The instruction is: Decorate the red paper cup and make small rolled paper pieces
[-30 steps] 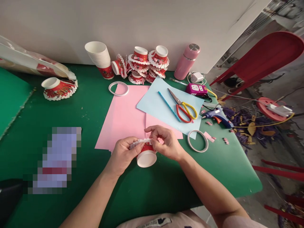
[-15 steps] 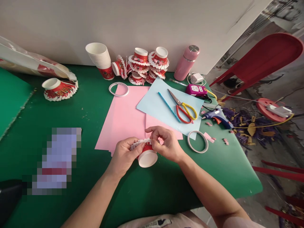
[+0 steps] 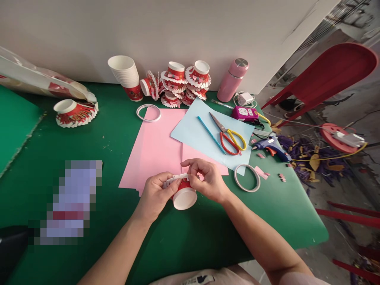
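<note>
Two hands on one paper cup near front table edge, over pink paper. Cup on side, base toward person. Left hand grips cut strips; right hand fingertips pinch one strip at far rim. Scissors beyond, nearer right hand.

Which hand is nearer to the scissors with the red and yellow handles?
The right hand. It is just below the scissors, toward the person; the left hand is farther left, beyond the paper cup.

Bare green table near; scissors, tape ring crowd right
</note>
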